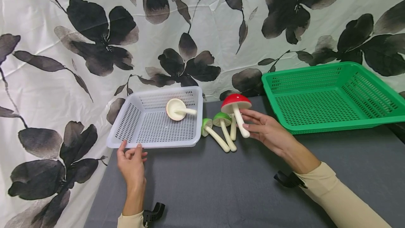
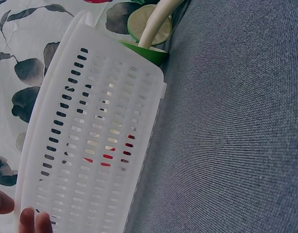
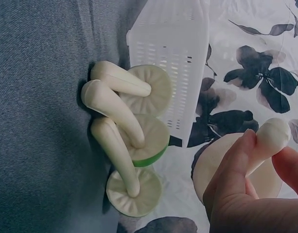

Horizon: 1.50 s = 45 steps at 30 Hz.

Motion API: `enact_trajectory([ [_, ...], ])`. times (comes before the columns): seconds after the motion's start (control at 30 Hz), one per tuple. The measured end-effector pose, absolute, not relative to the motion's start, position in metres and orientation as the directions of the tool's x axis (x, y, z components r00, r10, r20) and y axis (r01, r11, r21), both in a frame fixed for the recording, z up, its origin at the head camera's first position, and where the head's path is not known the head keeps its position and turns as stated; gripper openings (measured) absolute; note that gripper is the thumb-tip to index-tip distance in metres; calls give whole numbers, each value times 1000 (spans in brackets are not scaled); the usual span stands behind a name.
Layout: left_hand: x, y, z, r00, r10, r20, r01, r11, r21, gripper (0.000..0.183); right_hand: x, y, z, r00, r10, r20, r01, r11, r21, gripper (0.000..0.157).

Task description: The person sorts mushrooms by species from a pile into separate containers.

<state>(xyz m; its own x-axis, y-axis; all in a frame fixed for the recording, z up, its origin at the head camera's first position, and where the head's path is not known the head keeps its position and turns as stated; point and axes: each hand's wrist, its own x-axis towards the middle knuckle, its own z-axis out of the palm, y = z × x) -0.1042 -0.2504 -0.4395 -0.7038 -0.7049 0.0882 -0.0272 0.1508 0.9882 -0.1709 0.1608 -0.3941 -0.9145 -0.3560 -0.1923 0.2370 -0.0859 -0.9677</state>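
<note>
My right hand (image 1: 265, 129) pinches a toy mushroom with a red cap (image 1: 235, 102) by its pale stem, held upright above the table. In the right wrist view, the stem end (image 3: 275, 136) shows between thumb and fingers. Against the right end of the white basket (image 1: 148, 145) lie toy mushrooms with green caps (image 1: 207, 123); the right wrist view shows three pale stems (image 3: 124, 80). My left hand (image 1: 131, 164) holds the basket's near rim at the left, fingertips (image 2: 26, 221) against its wall. Inside the basket, a mushroom (image 1: 174, 110) lies cap down.
A larger green basket (image 1: 303, 129) stands at the right. Behind the grey-covered table (image 1: 215, 185) hangs a white cloth (image 1: 218, 20) with dark flowers. Dark bands (image 1: 153, 214) sit at both wrists.
</note>
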Motion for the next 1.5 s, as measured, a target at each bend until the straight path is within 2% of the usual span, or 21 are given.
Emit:
enact_trajectory([
  [0.8,-102,-248,-440,-689,-717,103,-29,169,985,63,-178,144,-389,-907,-393,-155,212,-106,-971,66],
  [1.5,-103,-246,-442,-691,-713,119,-20,183,983,63,-191,119,-383,-890,-416,-189,239,-71,-968,63],
])
